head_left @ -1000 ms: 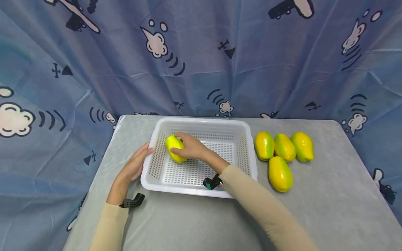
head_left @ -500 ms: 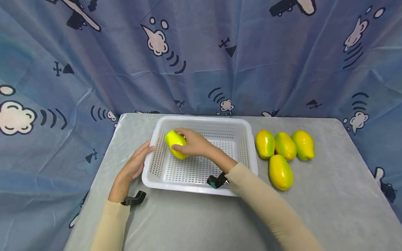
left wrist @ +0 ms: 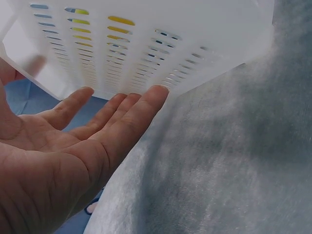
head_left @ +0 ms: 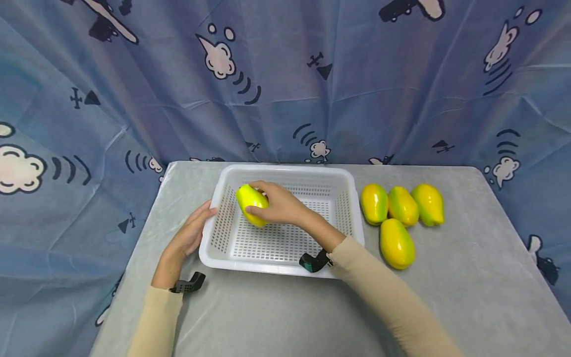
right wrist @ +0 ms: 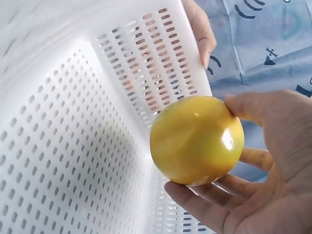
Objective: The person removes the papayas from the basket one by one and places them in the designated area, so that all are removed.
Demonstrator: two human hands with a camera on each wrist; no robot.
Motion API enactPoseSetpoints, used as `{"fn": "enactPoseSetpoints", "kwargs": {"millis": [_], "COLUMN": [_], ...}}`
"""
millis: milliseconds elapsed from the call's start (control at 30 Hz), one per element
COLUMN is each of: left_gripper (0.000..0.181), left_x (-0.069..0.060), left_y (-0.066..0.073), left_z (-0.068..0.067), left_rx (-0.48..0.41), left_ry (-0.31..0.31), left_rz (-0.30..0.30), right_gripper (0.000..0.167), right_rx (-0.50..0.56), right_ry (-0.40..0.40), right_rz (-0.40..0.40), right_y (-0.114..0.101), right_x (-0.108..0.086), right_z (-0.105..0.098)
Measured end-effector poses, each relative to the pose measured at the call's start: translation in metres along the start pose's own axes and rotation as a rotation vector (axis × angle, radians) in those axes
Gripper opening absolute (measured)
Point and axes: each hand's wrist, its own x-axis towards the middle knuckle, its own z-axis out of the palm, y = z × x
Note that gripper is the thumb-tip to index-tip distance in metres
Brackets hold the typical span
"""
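A glossy yellow-green papaya [head_left: 252,204] is in my right hand [head_left: 282,204], near the left end of a white perforated plastic basket [head_left: 281,270]. In the right wrist view the thumb and fingers grip the papaya [right wrist: 195,141] from both sides, and it appears raised above the basket floor. My left hand [head_left: 189,235] rests against the basket's left side. In the left wrist view that hand's fingers [left wrist: 131,114] are extended, with their tips touching the outer wall [left wrist: 209,29]; yellow shows through the slots.
Several more papayas lie on the grey-covered table [head_left: 276,317] just right of the basket, among them a front papaya [head_left: 397,244] and a far-right papaya [head_left: 428,204]. A blue patterned curtain [head_left: 276,84] hangs along the table's back edge.
My right hand has lifted the papaya slightly and shifted it a little to the right, still gripping it. The left hand, the basket and the other papayas stay in place.
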Motion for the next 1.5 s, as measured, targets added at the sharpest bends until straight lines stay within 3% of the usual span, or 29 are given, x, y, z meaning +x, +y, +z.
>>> {"fn": "enactPoseSetpoints", "kwargs": {"millis": [667, 1500], "left_gripper": [0.067, 0.067], "left_x": [0.0, -0.001], "left_y": [0.001, 0.001], "left_z": [0.002, 0.002], "left_rx": [-0.01, -0.002], "left_ry": [-0.021, -0.004], "left_rz": [0.021, 0.018], "right_gripper": [0.068, 0.069], "right_rx": [0.034, 0.112], "right_ry": [0.082, 0.193], "right_rz": [-0.046, -0.01], "right_y": [0.001, 0.006], "right_x": [-0.032, -0.083], "right_z": [-0.015, -0.02]}}
